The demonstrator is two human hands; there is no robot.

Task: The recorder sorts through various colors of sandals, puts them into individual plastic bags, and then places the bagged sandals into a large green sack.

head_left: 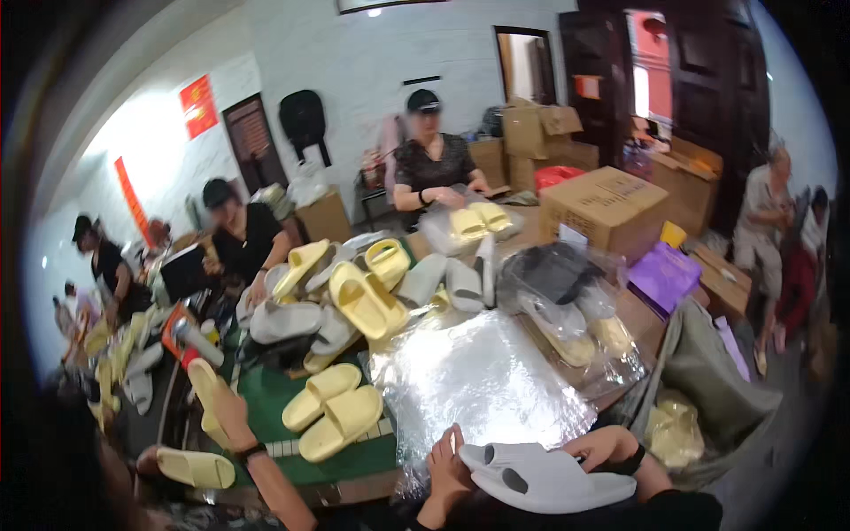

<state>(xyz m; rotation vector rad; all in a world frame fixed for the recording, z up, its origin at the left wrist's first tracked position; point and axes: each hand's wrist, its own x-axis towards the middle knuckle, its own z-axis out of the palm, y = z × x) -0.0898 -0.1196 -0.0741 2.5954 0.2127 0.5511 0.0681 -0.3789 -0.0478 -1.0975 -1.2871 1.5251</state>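
Observation:
My left hand point(445, 476) and my right hand point(609, 448) both hold one pale grey slide slipper point(540, 478) close to the lower edge, the left at its heel end and the right at its far end. Just beyond it lies a shiny stack of clear plastic bags point(482, 380). A pair of yellow slippers point(332, 410) rests on the green table mat point(266, 394) to the left of the bags.
A co-worker's arm point(252, 460) at my left holds a yellow slipper point(205, 389). A heap of grey and yellow slippers point(354, 292) fills the table's middle, with bagged slippers point(567, 310) to the right. Cardboard boxes point(602, 208) stand behind. Several people work around the table.

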